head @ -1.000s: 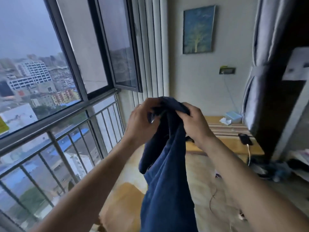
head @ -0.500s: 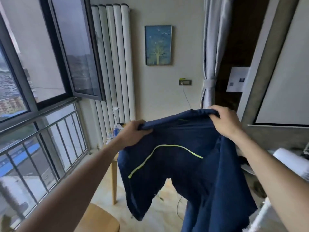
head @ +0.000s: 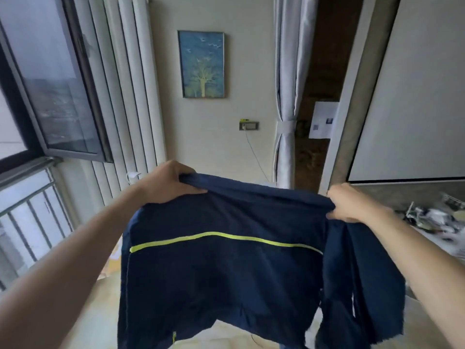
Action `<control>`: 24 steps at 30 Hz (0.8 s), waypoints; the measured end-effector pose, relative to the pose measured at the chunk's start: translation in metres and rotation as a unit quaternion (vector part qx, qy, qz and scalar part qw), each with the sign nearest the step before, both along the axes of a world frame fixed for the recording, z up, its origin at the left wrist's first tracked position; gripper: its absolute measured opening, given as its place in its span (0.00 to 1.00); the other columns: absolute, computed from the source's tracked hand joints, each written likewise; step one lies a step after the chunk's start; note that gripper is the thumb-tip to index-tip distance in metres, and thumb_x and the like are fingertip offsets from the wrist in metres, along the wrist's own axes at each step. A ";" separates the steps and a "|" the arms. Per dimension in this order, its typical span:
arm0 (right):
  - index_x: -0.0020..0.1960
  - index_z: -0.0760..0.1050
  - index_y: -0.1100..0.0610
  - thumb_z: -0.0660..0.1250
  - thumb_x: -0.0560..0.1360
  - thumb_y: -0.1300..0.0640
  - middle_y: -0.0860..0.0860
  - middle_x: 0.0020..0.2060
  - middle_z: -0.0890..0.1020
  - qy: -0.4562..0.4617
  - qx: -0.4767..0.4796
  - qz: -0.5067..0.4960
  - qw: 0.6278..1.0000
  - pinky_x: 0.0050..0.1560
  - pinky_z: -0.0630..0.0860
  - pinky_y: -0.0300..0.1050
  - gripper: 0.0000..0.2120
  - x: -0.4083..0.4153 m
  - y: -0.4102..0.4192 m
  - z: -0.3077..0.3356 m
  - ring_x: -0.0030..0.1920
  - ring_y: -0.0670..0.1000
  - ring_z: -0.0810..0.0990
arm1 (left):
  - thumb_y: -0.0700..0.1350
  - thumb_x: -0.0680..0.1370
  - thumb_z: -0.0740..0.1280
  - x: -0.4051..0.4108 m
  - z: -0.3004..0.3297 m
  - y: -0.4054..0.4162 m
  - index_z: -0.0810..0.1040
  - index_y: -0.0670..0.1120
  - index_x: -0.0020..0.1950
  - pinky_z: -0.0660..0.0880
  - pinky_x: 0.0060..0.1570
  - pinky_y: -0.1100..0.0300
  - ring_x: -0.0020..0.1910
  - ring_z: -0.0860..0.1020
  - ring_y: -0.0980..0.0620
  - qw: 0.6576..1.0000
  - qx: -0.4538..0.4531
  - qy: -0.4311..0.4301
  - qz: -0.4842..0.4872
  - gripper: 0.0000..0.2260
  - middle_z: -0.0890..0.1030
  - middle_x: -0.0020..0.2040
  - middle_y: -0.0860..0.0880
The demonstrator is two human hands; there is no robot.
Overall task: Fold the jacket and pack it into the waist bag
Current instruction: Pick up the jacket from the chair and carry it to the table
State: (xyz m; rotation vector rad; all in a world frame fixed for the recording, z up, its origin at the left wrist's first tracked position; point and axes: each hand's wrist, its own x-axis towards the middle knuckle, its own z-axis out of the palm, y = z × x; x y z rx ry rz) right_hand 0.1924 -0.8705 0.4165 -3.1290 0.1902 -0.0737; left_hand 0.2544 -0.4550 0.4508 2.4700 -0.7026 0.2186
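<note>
From my feed, the left hand is pinching one top corner of the navy jacket and the right hand the other. So the jacket's top edge runs left-right between both grips, body hanging straight down, and no waist bag is in view.

Both hands, the left hand and right hand, grip the top edge of a navy fabric jacket spread wide in the air. A lime-yellow stripe crosses it. A blue framed tree painting hangs on the wall behind.
</note>
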 end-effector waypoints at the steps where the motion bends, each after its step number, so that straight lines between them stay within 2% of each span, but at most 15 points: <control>1: 0.32 0.74 0.54 0.76 0.71 0.54 0.51 0.35 0.79 -0.001 0.030 -0.023 0.999 0.36 0.75 0.46 0.14 0.012 -0.003 -0.005 0.39 0.55 0.80 | 0.57 0.73 0.76 0.014 -0.002 0.011 0.81 0.45 0.36 0.71 0.35 0.55 0.30 0.72 0.55 1.000 0.016 -0.001 0.008 0.16 0.77 0.29 0.50; 3: 0.38 0.78 0.54 0.71 0.75 0.57 0.54 0.40 0.82 -0.047 0.091 -0.039 0.994 0.43 0.78 0.51 0.07 0.033 0.001 -0.010 0.44 0.58 0.81 | 0.59 0.72 0.76 0.041 -0.008 0.027 0.81 0.51 0.36 0.68 0.35 0.57 0.34 0.76 0.56 0.996 0.085 0.002 0.037 0.14 0.78 0.30 0.55; 4: 0.42 0.79 0.56 0.68 0.75 0.60 0.56 0.42 0.83 -0.082 0.119 -0.031 0.989 0.45 0.78 0.52 0.04 0.045 0.009 -0.009 0.46 0.60 0.82 | 0.61 0.72 0.75 0.055 -0.012 0.028 0.81 0.53 0.40 0.67 0.37 0.57 0.41 0.79 0.53 0.988 0.144 -0.010 0.056 0.13 0.80 0.36 0.56; 5: 0.46 0.79 0.58 0.66 0.75 0.63 0.58 0.44 0.84 -0.114 0.146 -0.019 0.982 0.46 0.77 0.53 0.04 0.057 0.021 -0.007 0.48 0.61 0.82 | 0.64 0.71 0.74 0.066 -0.015 0.025 0.81 0.56 0.49 0.67 0.42 0.56 0.52 0.80 0.51 0.979 0.190 -0.024 0.065 0.15 0.82 0.47 0.54; 6: 0.49 0.79 0.59 0.64 0.75 0.66 0.58 0.45 0.84 -0.136 0.167 0.000 0.977 0.47 0.77 0.53 0.07 0.070 0.036 -0.002 0.49 0.61 0.81 | 0.67 0.68 0.75 0.076 -0.017 0.016 0.78 0.57 0.63 0.70 0.51 0.55 0.63 0.77 0.50 0.977 0.203 -0.026 0.060 0.28 0.80 0.60 0.53; 7: 0.51 0.78 0.60 0.62 0.74 0.68 0.57 0.47 0.84 -0.143 0.186 0.021 0.972 0.47 0.76 0.51 0.10 0.081 0.055 0.005 0.50 0.60 0.81 | 0.69 0.65 0.76 0.084 -0.019 0.001 0.69 0.55 0.75 0.70 0.63 0.53 0.71 0.72 0.51 0.987 0.157 0.000 0.031 0.43 0.74 0.71 0.52; 8: 0.53 0.77 0.59 0.61 0.74 0.68 0.55 0.48 0.83 -0.149 0.204 0.043 0.967 0.46 0.75 0.49 0.12 0.093 0.074 0.011 0.51 0.58 0.81 | 0.69 0.61 0.78 0.087 -0.019 -0.020 0.60 0.53 0.81 0.66 0.71 0.54 0.75 0.68 0.52 0.995 0.087 0.040 -0.009 0.53 0.69 0.77 0.52; 10: 0.58 0.75 0.56 0.61 0.74 0.67 0.51 0.50 0.81 -0.163 0.229 0.077 0.957 0.42 0.74 0.44 0.15 0.112 0.113 0.024 0.50 0.54 0.79 | 0.66 0.59 0.81 0.091 -0.019 -0.069 0.51 0.51 0.83 0.64 0.73 0.58 0.76 0.67 0.53 0.991 -0.009 0.089 -0.099 0.62 0.67 0.78 0.52; 12: 0.61 0.70 0.54 0.64 0.74 0.66 0.51 0.47 0.79 -0.173 0.208 0.096 0.958 0.41 0.74 0.47 0.18 0.130 0.143 0.031 0.48 0.54 0.79 | 0.57 0.62 0.83 0.102 -0.025 -0.112 0.53 0.48 0.81 0.71 0.60 0.64 0.65 0.76 0.52 0.987 -0.036 0.089 -0.131 0.56 0.77 0.68 0.49; 14: 0.62 0.66 0.53 0.68 0.72 0.63 0.49 0.42 0.77 -0.201 0.182 0.107 0.957 0.41 0.75 0.50 0.21 0.145 0.149 0.032 0.46 0.55 0.79 | 0.45 0.68 0.80 0.127 -0.032 -0.134 0.70 0.46 0.70 0.71 0.44 0.63 0.52 0.81 0.49 0.988 -0.098 0.059 -0.105 0.34 0.83 0.53 0.49; 16: 0.63 0.65 0.50 0.75 0.69 0.52 0.48 0.48 0.78 -0.255 0.207 0.097 0.940 0.46 0.76 0.49 0.28 0.157 0.133 0.025 0.50 0.52 0.80 | 0.39 0.72 0.75 0.156 -0.043 -0.139 0.81 0.48 0.48 0.74 0.38 0.62 0.43 0.82 0.49 0.978 -0.188 0.055 -0.065 0.08 0.84 0.40 0.51; 18: 0.69 0.63 0.45 0.78 0.63 0.37 0.46 0.62 0.76 -0.280 0.283 0.066 0.915 0.57 0.74 0.45 0.41 0.165 0.104 0.007 0.60 0.47 0.76 | 0.36 0.74 0.72 0.176 -0.047 -0.141 0.82 0.47 0.37 0.79 0.36 0.56 0.38 0.83 0.51 0.938 -0.316 0.134 -0.038 0.08 0.84 0.34 0.51; 20: 0.76 0.54 0.41 0.79 0.56 0.31 0.43 0.73 0.67 -0.219 0.391 0.051 0.892 0.70 0.66 0.46 0.57 0.173 0.071 -0.021 0.72 0.44 0.67 | 0.39 0.76 0.70 0.189 -0.043 -0.145 0.81 0.44 0.37 0.80 0.32 0.58 0.36 0.83 0.50 0.882 -0.416 0.220 0.003 0.07 0.85 0.31 0.51; 22: 0.80 0.43 0.39 0.83 0.54 0.34 0.38 0.77 0.58 -0.101 0.446 0.071 0.887 0.76 0.59 0.44 0.67 0.183 0.043 -0.059 0.76 0.41 0.59 | 0.45 0.77 0.70 0.206 -0.038 -0.154 0.83 0.43 0.44 0.82 0.38 0.56 0.40 0.85 0.47 0.833 -0.463 0.300 0.032 0.06 0.87 0.36 0.48; 24: 0.80 0.46 0.43 0.84 0.53 0.39 0.33 0.72 0.62 -0.013 0.460 0.072 0.885 0.73 0.60 0.35 0.67 0.202 0.029 -0.099 0.72 0.38 0.64 | 0.51 0.77 0.69 0.224 -0.033 -0.166 0.85 0.45 0.53 0.82 0.51 0.49 0.48 0.86 0.45 0.797 -0.488 0.353 0.031 0.12 0.88 0.48 0.44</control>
